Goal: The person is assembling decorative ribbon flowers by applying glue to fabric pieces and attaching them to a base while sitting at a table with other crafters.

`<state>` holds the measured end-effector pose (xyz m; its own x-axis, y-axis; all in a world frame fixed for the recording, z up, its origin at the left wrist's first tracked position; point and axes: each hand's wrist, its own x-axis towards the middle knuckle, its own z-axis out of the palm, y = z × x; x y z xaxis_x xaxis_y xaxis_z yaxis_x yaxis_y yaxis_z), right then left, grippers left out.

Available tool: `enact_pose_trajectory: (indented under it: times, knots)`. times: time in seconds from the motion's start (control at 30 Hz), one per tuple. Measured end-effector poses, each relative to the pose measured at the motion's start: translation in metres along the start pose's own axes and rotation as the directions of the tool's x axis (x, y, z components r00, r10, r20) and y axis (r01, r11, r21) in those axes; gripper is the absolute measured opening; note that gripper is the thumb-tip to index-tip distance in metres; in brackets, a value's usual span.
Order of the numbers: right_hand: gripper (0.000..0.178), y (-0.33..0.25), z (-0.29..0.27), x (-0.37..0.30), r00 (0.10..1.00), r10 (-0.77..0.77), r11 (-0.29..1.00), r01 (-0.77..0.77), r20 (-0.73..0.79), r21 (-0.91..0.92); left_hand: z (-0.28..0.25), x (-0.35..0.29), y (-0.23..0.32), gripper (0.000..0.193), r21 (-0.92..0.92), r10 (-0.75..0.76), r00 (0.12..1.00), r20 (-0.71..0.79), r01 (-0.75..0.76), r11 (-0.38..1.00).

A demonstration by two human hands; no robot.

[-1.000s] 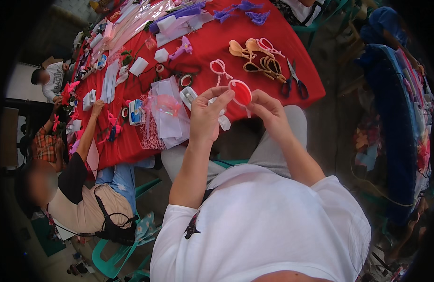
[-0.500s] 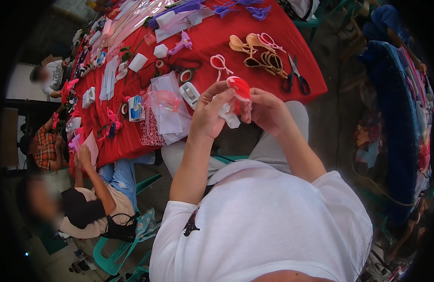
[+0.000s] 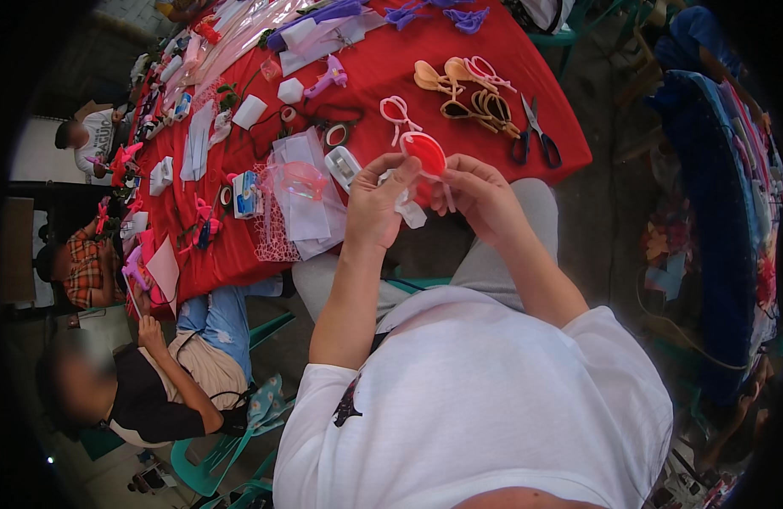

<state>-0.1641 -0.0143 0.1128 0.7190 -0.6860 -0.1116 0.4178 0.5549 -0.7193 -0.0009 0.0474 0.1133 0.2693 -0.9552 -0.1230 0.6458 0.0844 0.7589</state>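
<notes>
Above my lap, a red petal-shaped piece (image 3: pixel 427 151) with a pale pink fuzzy rim is held up between both hands. My left hand (image 3: pixel 376 202) pinches its left side with thumb and fingers. My right hand (image 3: pixel 483 193) is closed at its lower right, by the pink stem. A crumpled white tissue (image 3: pixel 411 212) hangs beside my left palm; how it is held is hidden. Just beyond, a pink-edged loop (image 3: pixel 394 109) lies on the red-covered table (image 3: pixel 374 72). Orange and brown fuzzy loops (image 3: pixel 476 106) sit farther right.
Black-handled scissors (image 3: pixel 536 136) lie near the table's right edge. A white tape dispenser (image 3: pixel 341 167) is left of my hands, by translucent sheets (image 3: pixel 311 216). A purple glue gun (image 3: pixel 328 78) lies farther back. At left a person (image 3: pixel 175 373) sits on a green chair.
The red piece has turned, so its red face now shows more fully, and its stem points down. My fingers have shifted around it. The seated person at left has moved their arm.
</notes>
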Motion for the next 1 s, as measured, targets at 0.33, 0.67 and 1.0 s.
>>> enact_pose_trajectory:
  times: [0.33, 0.67, 1.0]
  knots:
    - [0.012, 0.005, 0.003, -0.001, 0.989, -0.149, 0.959, 0.144, -0.003, -0.245, 0.004, -0.002, 0.001, 0.012, 0.065, 0.06, 0.997, -0.042, -0.058, 0.996]
    - [0.016, 0.004, 0.013, -0.002, 0.969, -0.229, 0.934, 0.193, -0.089, -0.299, 0.007, -0.004, 0.004, 0.013, 0.153, 0.059, 0.998, -0.012, -0.057, 0.987]
    - [0.016, 0.011, 0.009, 0.001, 0.988, -0.144, 0.99, 0.144, -0.055, -0.011, 0.008, -0.003, 0.006, 0.01, 0.106, -0.02, 1.0, 0.013, 0.019, 0.994]
